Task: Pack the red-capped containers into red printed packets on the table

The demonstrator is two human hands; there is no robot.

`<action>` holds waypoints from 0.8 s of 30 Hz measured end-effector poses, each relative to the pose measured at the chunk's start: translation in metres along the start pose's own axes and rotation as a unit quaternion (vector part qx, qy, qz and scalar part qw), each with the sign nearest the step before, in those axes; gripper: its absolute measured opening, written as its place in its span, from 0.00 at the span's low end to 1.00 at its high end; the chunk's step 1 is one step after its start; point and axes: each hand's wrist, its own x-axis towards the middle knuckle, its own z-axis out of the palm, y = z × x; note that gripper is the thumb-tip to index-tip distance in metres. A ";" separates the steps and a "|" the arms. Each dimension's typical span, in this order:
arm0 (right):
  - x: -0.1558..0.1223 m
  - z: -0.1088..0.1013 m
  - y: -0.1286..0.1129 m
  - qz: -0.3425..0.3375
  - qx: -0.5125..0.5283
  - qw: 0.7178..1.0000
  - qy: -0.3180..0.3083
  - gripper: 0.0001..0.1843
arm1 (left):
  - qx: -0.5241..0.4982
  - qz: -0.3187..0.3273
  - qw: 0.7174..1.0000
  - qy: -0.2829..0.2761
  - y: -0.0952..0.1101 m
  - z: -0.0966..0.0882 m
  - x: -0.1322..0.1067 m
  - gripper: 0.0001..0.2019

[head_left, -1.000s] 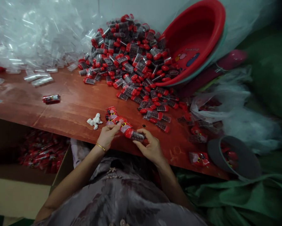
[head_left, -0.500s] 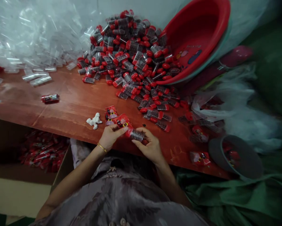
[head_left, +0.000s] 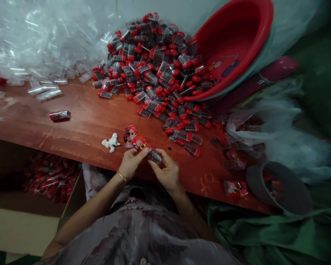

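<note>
Close to the table's front edge, my left hand is closed, thumb on top, on a red printed wrapper. My right hand pinches a small clear container of dark contents, and the container's left end meets the wrapper. How far it sits inside the wrapper is hidden by my fingers. More red printed wrappers lie flat just beyond my left hand. A white, lumpy, crumpled piece rests to their left.
A large pile of red-capped containers spreads across the back, against a tilted red basin. Clear empty tubes heap at left, near one wrapped container. A box of wrapped ones stands below; a grey tub is at right.
My right hand has moved left with the container, bringing it against the wrapper in my left hand. The container's red end is now covered.
</note>
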 end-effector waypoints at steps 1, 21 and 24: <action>0.002 0.000 -0.001 -0.006 -0.008 1.000 0.000 0.15 | -0.007 -0.007 1.000 -0.002 0.002 0.001 0.001 0.20; 0.012 0.018 -0.006 0.119 0.227 0.964 -0.068 0.20 | -0.031 0.032 0.999 0.014 0.011 -0.002 0.006 0.19; 0.015 0.026 -0.007 0.135 0.252 0.956 -0.063 0.11 | -0.029 0.004 0.999 -0.018 0.008 -0.003 0.005 0.19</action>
